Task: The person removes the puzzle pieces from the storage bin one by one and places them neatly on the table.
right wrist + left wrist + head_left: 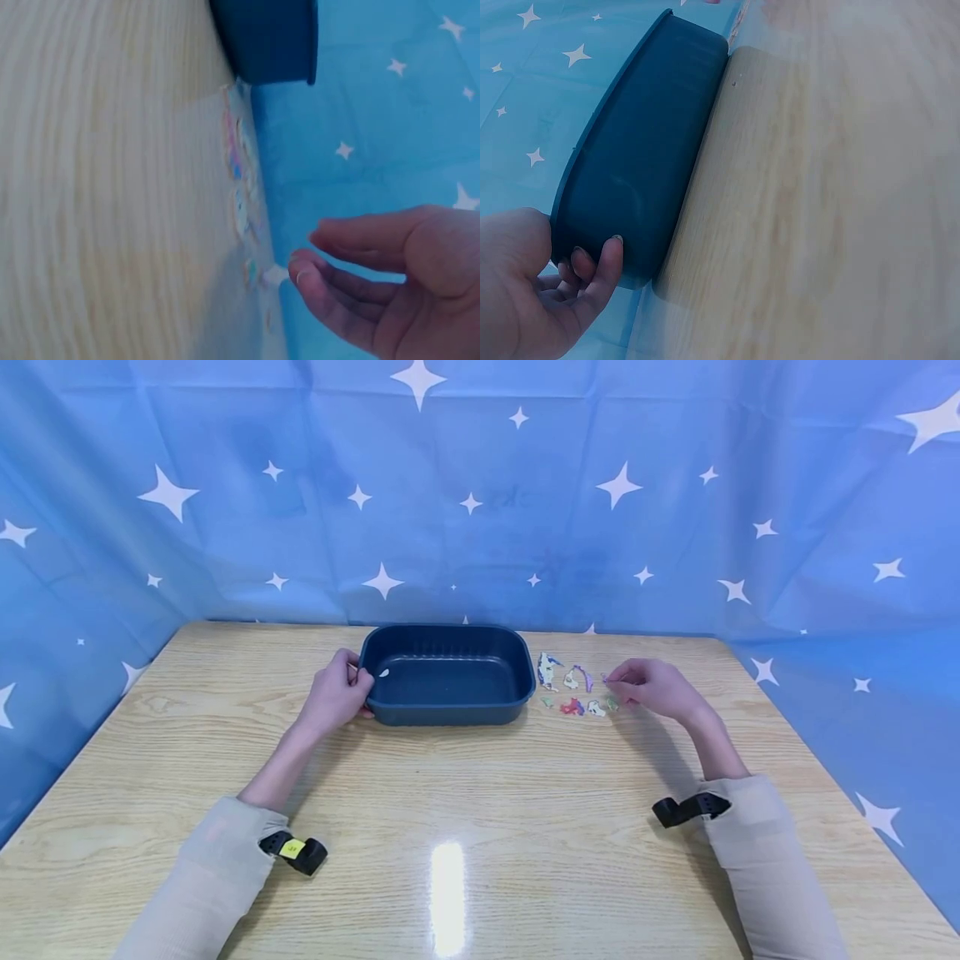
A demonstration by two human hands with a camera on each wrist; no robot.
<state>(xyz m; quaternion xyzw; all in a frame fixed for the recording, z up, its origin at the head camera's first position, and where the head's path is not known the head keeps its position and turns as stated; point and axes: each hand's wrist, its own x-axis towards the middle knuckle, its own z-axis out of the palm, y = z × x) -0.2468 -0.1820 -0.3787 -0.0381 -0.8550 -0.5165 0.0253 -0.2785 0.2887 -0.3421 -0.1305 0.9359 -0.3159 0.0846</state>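
Note:
At the left end of a dark blue plastic bin [450, 714], my left hand [339, 693] grips the wall, thumb over the rim and fingers on the outside. A small white piece [384, 673] lies inside the bin near that thumb. My right hand [651, 687] is over the right end of a group of small flat cut-out pieces. In the right wrist view the thumb and fingertips [304, 279] stand slightly parted, with nothing visible between them. A purple bit [604, 677] shows right at the fingertips in the head view.
Between bin and right hand lie a tall white-and-blue piece [546, 672], a purple curved strip [585, 678], a red piece [572, 707], a white piece [596, 708] and small green bits [612, 703]. A starry blue curtain [480, 527] hangs behind the wooden table [375, 818].

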